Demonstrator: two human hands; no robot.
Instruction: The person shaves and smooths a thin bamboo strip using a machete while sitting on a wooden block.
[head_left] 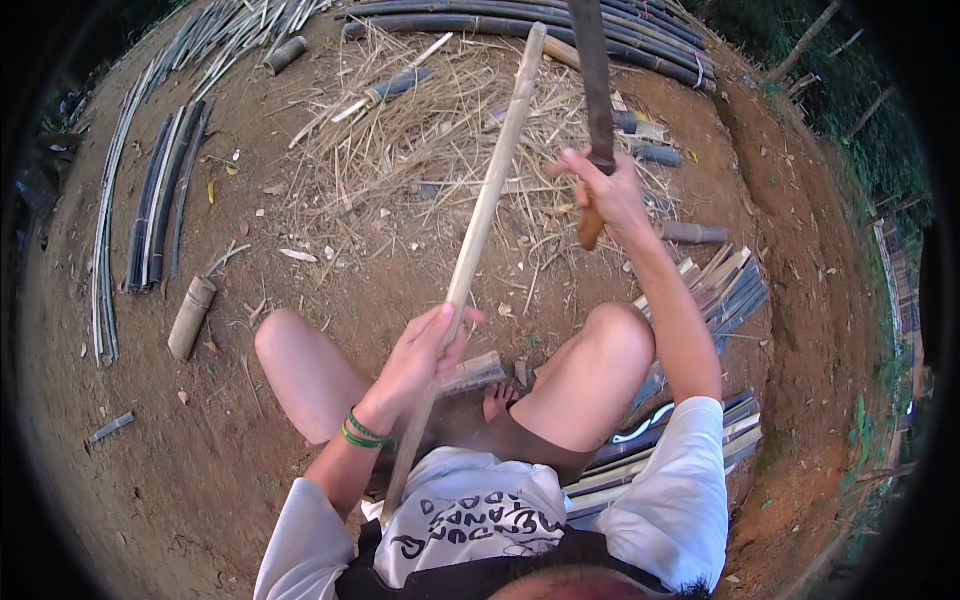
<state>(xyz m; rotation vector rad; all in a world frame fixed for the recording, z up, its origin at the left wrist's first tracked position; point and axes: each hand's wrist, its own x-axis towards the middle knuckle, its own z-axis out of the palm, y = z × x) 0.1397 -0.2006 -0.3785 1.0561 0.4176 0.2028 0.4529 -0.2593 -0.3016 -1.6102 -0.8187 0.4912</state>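
Observation:
A long pale split-bamboo strip [496,165] slants up and away from my lap, its near end against my shirt. My left hand [425,350] closes around its lower part, a few fingertips showing past its right side. To the right, my right hand [615,195] grips a machete by its wooden handle [591,229]. The dark machete blade [596,85] points away from me and runs out of the top of the picture. Blade and strip are apart. Some of the right-hand fingers are hidden behind the handle.
Thin bamboo shavings [380,165] cover the ground ahead. Dark bamboo poles [480,25] lie beyond them. Split pieces are stacked at my right [735,290], with another bundle [165,200] at left. A short bamboo section [192,318] lies near my left knee. An earth bank [800,250] borders the right.

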